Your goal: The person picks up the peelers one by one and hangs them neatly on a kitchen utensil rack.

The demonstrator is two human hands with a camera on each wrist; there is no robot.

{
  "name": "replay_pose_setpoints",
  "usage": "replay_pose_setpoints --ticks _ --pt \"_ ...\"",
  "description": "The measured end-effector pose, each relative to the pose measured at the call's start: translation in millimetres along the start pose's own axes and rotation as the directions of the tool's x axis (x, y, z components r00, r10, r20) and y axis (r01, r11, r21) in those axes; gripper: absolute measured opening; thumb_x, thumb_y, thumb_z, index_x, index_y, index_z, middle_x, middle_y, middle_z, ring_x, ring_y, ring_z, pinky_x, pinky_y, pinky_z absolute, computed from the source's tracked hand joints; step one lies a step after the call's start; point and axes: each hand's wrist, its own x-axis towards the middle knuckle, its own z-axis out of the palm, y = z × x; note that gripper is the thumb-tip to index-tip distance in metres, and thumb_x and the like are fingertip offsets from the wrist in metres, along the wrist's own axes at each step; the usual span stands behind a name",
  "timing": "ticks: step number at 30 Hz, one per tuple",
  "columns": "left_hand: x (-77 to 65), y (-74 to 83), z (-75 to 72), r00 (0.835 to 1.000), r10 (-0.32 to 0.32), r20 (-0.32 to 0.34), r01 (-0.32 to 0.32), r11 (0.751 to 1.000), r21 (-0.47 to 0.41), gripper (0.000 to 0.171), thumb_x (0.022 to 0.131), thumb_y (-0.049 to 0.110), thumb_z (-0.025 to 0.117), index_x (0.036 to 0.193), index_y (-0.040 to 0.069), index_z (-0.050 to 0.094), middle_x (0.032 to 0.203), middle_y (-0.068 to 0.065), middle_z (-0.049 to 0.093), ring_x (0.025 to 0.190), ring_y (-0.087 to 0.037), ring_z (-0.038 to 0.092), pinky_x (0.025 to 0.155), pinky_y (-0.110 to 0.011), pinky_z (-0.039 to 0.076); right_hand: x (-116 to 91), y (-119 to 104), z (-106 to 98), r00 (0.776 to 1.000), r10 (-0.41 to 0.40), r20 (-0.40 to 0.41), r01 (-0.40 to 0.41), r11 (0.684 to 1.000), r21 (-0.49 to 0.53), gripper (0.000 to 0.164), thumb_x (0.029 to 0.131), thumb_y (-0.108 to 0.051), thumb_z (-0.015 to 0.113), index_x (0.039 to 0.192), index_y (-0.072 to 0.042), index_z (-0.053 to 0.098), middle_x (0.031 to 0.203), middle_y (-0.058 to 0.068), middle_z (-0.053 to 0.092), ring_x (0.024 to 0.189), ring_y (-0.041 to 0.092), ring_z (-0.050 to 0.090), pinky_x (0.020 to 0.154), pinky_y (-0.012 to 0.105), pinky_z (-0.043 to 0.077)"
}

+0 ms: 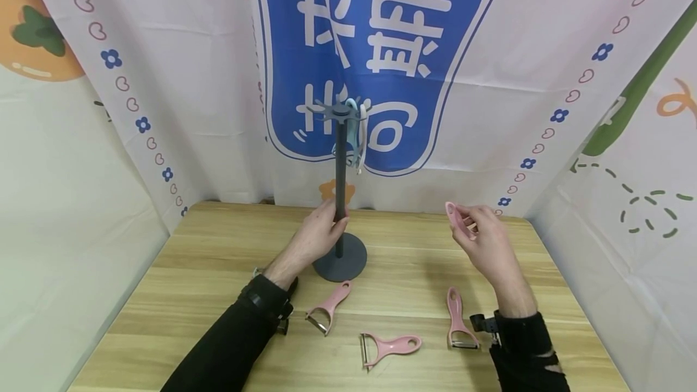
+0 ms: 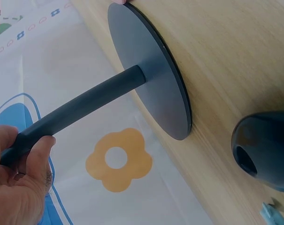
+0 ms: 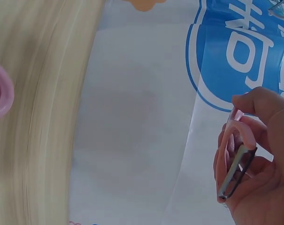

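My left hand grips the dark pole of a stand with a round base and a ring of hooks on top. A light-blue peeler and a white utensil hang from the hooks. In the left wrist view, fingers and thumb wrap the pole. Off to the right, my right hand holds a pink peeler by its handle, raised above the table. Its metal blade shows in the right wrist view, beside the palm.
Three pink peelers lie on the wooden table: one near the base, one at front centre, one at right. A black rounded object appears in the left wrist view. A printed curtain hangs behind.
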Motion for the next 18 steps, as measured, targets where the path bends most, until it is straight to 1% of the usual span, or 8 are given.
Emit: replay_pose_setpoints --ticks 2,6,14,18 --pt "0.3 -0.4 0.6 1.000 0.002 -0.001 -0.002 1.000 0.001 0.007 0.105 0.019 0.061 0.111 0.015 0.059 0.101 -0.004 0.057 0.084 -0.019 0.060 0.070 -0.036 0.055 1.4 -3.4 0.8 1.000 0.004 0.002 -0.004 1.000 0.006 0.038 0.095 -0.015 0.074 0.130 -0.001 0.069 0.111 0.011 0.064 0.094 0.023 0.064 0.076 0.044 0.057" --pt "1.0 -0.8 1.1 1.000 0.002 -0.001 -0.002 1.000 0.003 0.007 0.105 0.018 0.061 0.110 0.014 0.059 0.100 -0.004 0.057 0.084 -0.019 0.059 0.069 -0.036 0.055 4.4 -8.9 2.6 1.000 0.015 0.008 -0.015 1.000 0.012 0.038 0.095 -0.017 0.074 0.130 -0.002 0.069 0.111 0.010 0.063 0.095 0.022 0.063 0.077 0.042 0.057" --pt "1.7 0.3 0.5 1.000 -0.001 0.003 0.001 1.000 0.017 0.007 0.105 0.019 0.061 0.110 0.014 0.059 0.099 -0.004 0.057 0.083 -0.019 0.059 0.069 -0.036 0.055 11.8 -20.7 5.2 0.999 -0.032 -0.040 0.032 0.999 0.011 0.040 0.093 -0.014 0.075 0.131 -0.003 0.069 0.107 0.009 0.065 0.095 0.021 0.061 0.076 0.041 0.055" --pt "2.4 0.3 0.9 1.000 -0.001 0.002 0.001 1.000 0.026 0.007 0.104 0.019 0.061 0.110 0.014 0.059 0.099 -0.004 0.057 0.083 -0.019 0.059 0.069 -0.036 0.055 15.5 -27.4 4.5 0.999 -0.031 -0.041 0.032 0.999 0.024 0.040 0.093 -0.014 0.075 0.131 -0.002 0.069 0.107 0.010 0.064 0.096 0.022 0.062 0.077 0.042 0.056"
